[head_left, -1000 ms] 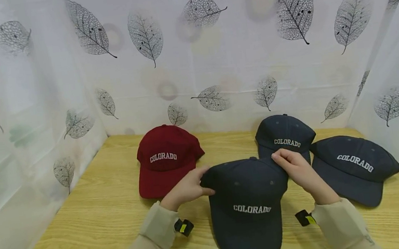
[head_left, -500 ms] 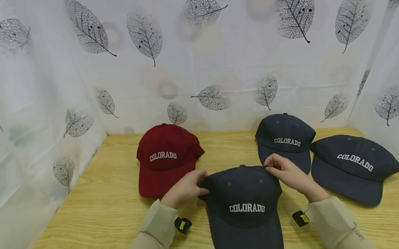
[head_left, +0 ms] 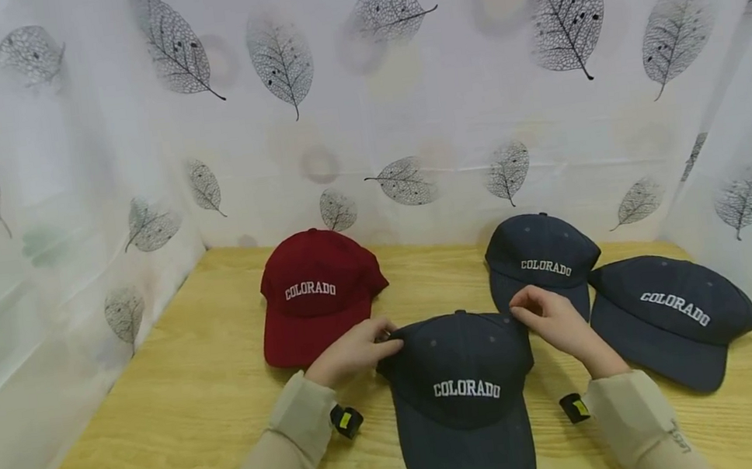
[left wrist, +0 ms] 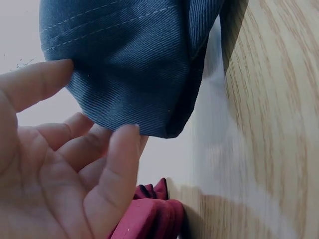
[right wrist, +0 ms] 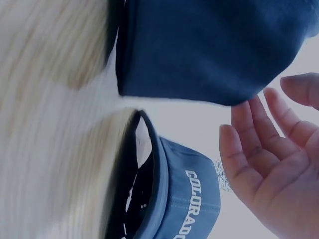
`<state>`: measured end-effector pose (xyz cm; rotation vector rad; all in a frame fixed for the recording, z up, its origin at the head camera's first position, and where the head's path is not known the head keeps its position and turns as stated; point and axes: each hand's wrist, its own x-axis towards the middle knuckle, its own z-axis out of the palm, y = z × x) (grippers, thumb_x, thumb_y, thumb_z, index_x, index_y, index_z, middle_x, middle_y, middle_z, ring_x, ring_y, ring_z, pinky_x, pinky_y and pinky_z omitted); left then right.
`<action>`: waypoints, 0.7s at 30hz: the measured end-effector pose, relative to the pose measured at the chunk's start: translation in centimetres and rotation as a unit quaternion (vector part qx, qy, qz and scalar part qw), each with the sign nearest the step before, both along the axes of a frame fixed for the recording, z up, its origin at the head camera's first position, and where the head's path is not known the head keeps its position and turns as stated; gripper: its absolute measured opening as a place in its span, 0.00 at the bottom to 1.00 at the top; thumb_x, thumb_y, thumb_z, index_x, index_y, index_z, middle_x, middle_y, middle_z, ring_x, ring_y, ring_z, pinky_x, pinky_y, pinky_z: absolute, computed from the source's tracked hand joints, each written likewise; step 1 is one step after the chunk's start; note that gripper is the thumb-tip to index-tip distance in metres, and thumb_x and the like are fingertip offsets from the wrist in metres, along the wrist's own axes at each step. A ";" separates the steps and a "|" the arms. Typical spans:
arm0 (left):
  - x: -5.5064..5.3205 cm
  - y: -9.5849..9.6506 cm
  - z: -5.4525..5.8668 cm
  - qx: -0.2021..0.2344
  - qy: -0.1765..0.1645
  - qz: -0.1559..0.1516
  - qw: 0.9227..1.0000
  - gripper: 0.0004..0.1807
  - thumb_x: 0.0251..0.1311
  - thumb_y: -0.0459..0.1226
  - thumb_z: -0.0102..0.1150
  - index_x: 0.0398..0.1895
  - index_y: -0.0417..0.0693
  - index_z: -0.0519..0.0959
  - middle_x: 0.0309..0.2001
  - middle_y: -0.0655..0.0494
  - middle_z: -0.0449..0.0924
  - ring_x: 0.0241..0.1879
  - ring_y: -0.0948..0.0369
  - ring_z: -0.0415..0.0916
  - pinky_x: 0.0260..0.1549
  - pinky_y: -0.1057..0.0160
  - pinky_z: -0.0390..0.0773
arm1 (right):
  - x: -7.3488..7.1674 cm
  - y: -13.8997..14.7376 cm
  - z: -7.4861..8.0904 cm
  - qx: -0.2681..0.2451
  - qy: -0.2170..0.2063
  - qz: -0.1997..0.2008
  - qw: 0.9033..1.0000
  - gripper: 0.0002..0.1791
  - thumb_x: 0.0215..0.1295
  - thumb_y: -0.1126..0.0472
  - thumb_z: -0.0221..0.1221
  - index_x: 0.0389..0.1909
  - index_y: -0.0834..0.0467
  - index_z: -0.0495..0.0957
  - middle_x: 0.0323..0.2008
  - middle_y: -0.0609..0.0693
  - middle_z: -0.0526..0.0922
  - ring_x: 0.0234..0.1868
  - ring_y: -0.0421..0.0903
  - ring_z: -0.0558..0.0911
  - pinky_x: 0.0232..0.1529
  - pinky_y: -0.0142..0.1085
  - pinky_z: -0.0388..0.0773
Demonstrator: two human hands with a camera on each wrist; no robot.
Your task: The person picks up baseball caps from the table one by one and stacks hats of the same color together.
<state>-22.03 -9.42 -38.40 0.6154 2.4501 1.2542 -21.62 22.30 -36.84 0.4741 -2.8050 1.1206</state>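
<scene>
A dark navy baseball cap [head_left: 466, 395] with white COLORADO lettering stands at the table's front, its brim toward me. At its left side my left hand [head_left: 355, 350] touches the cloth loosely; in the left wrist view, the thumb [left wrist: 55, 77] meets the cap's side and the little finger lies along its lower edge. My right hand [head_left: 556, 322] is by the crown's upper right. Its fingertips touch or nearly touch the cap in the right wrist view, with the thumb [right wrist: 304, 89] held apart.
A red COLORADO cap [head_left: 316, 296] sits at the back left. Two more navy caps, one at the back [head_left: 540, 253] and one further right [head_left: 679, 322], stand side by side on the wooden table [head_left: 180, 415]. A leaf-print curtain [head_left: 345, 97] encloses the back and sides.
The front navy cap came down and slightly left, then stayed put. Both hands moved with it; the grip has loosened, and the right hand has drawn slightly away to the right.
</scene>
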 end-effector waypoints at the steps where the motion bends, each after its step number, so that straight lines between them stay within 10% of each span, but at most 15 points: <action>1: -0.1 0.0 0.0 0.005 -0.005 0.001 1.000 0.10 0.60 0.40 0.52 0.40 0.44 0.74 0.32 0.55 0.72 0.30 0.60 0.68 0.29 0.63 0.71 | 0.0 0.1 0.1 0.008 0.009 -0.005 1.000 0.07 0.61 0.62 0.53 0.37 0.63 0.74 0.31 0.51 0.76 0.28 0.45 0.73 0.29 0.38 0.70; 10: -0.2 0.7 0.2 0.089 -0.063 0.017 0.994 0.15 0.66 0.39 0.41 0.36 0.37 0.74 0.25 0.54 0.65 0.27 0.59 0.66 0.26 0.61 0.75 | -0.4 1.2 0.0 0.127 0.062 -0.039 0.989 0.06 0.56 0.66 0.57 0.34 0.64 0.74 0.31 0.55 0.76 0.32 0.51 0.75 0.33 0.45 0.71; 21: -0.7 0.5 -0.1 0.107 -0.053 0.047 0.992 0.14 0.64 0.40 0.45 0.38 0.37 0.75 0.32 0.52 0.69 0.32 0.59 0.68 0.28 0.59 0.77 | -1.7 1.4 -1.1 0.322 0.129 -0.006 0.938 0.17 0.45 0.64 0.66 0.34 0.65 0.73 0.29 0.56 0.70 0.30 0.53 0.70 0.25 0.44 0.71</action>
